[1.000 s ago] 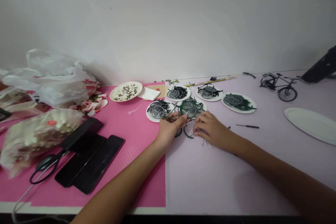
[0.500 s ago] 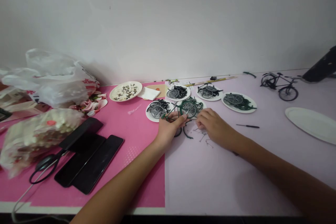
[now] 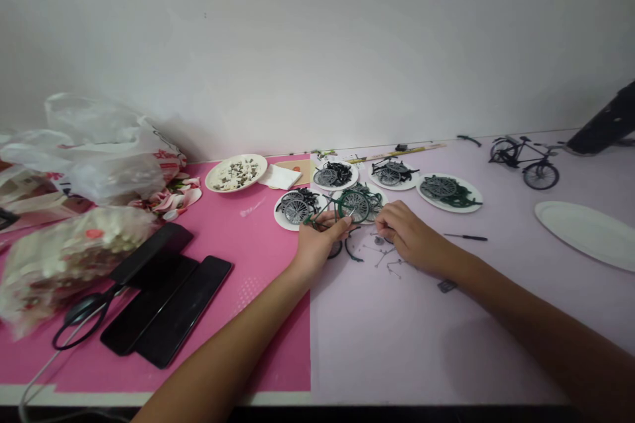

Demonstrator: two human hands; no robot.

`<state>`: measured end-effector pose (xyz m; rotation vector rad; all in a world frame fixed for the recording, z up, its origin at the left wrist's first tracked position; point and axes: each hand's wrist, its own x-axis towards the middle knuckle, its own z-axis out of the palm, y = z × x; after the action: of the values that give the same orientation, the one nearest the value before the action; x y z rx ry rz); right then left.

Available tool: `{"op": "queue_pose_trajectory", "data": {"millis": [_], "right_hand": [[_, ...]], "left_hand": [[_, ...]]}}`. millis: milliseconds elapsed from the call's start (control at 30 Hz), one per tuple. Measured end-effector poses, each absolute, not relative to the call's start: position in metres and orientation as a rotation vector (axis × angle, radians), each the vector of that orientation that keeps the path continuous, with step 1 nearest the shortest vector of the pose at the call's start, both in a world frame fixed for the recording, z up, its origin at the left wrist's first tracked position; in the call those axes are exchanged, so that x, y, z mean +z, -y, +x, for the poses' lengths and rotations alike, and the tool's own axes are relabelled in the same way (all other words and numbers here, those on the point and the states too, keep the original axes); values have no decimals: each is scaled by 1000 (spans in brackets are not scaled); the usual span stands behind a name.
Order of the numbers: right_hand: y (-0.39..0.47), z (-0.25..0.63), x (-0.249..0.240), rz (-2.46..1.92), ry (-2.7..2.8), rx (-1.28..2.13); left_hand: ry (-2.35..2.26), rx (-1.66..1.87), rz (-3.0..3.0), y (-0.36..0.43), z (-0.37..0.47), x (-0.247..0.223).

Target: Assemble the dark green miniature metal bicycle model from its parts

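Observation:
My left hand [image 3: 322, 234] is closed on a green model bicycle [image 3: 353, 205], its spoked wheel standing out past my thumb. Just to the right, my right hand [image 3: 403, 228] has its fingers curled together near the tabletop; whatever they may hold is hidden. Thin grey sprue pieces [image 3: 384, 256] lie below its fingertips, beside a small round grey part [image 3: 379, 240]. A dark curved part [image 3: 352, 248] rests under the held bicycle. Behind my hands, a white plate of black parts and grey wheels [image 3: 296, 208] stands at the left.
More plates of parts [image 3: 449, 193] stand behind. A small screwdriver [image 3: 466, 236] and a dark flat piece [image 3: 446, 285] lie at the right, with a finished black model bicycle [image 3: 524, 162] and an oval white plate [image 3: 590, 234] beyond. Black phones [image 3: 183, 310] and plastic bags [image 3: 104, 152] occupy the left.
My right hand has shifted slightly right, away from the bicycle wheel, uncovering the small round part. More of the dark flat piece shows beside my right wrist. My left hand keeps its hold.

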<state>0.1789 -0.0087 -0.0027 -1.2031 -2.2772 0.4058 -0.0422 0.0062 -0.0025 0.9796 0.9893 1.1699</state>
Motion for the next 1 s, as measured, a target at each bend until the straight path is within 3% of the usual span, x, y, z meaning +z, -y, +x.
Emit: {"op": "queue_pose_trajectory", "data": {"millis": [1000], "right_hand": [[4, 184, -12, -1103, 2335, 427]], "left_hand": [[-1049, 1225, 1072, -9, -47, 4]]}}
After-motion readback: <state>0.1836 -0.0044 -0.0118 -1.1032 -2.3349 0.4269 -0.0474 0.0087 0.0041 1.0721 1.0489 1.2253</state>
